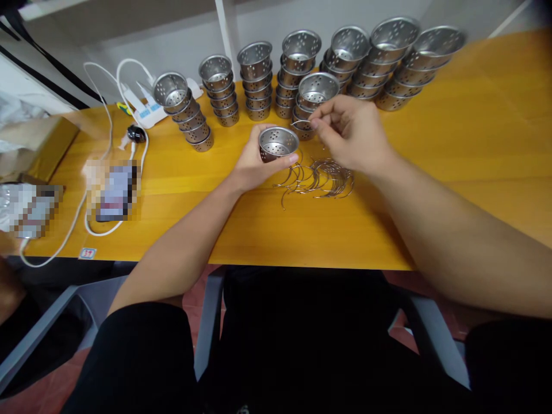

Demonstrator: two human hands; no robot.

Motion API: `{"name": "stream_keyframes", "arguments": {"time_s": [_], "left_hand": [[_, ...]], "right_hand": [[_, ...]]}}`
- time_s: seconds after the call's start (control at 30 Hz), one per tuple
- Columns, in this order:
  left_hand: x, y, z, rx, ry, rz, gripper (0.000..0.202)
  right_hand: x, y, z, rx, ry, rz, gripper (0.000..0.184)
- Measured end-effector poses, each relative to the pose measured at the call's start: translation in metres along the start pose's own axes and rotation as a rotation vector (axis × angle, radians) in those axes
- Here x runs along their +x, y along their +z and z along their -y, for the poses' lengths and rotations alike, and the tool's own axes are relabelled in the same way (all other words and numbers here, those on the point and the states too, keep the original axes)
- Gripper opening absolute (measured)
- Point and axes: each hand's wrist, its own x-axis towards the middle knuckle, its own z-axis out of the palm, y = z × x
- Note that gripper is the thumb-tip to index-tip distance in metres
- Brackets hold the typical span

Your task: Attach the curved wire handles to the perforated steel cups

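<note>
My left hand (254, 158) is wrapped round a perforated metal cup (278, 141), its open mouth facing up and the thumb along its near side. Up and to the right of that cup, my right hand (347, 129) pinches a thin curved wire (301, 122) between thumb and fingertips. The wire's free end points left, above the cup's right rim and apart from it as far as I can see. Below my right hand a loose pile of curved wires (332, 178) lies on the wooden table (276, 230). A short stack of perforated cups (319, 89) stands just behind both hands.
Several more stacks of perforated cups (259, 80) line the back of the table by the wall. On the left are a phone (115, 192), white cables (146, 146), a power strip (149, 112) and a cardboard box (38, 144). Another person's arm (11, 290) shows at the far left.
</note>
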Motion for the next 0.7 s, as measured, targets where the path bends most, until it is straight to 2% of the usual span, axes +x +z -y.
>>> {"name": "stream_keyframes", "arguments": {"time_s": [0.07,0.17,0.33,0.5,0.7], "left_hand": [[0.0,0.002,0.003,-0.006,0.0,0.001,0.108],[0.0,0.004,0.004,-0.002,0.032,0.003,0.109],[-0.001,0.007,-0.009,0.059,0.044,0.04,0.109],[0.0,0.009,-0.02,0.08,0.05,0.021,0.1],[-0.001,0.008,-0.015,0.118,0.068,0.05,0.099]], "right_hand": [[-0.002,0.008,0.007,0.039,0.014,0.022,0.064],[-0.005,0.017,0.013,-0.023,-0.027,0.049,0.063],[-0.003,0.015,0.012,-0.137,-0.051,0.06,0.044],[-0.004,0.015,0.01,-0.117,-0.037,0.039,0.042],[-0.005,0.022,0.011,-0.131,-0.037,0.024,0.042]]}}
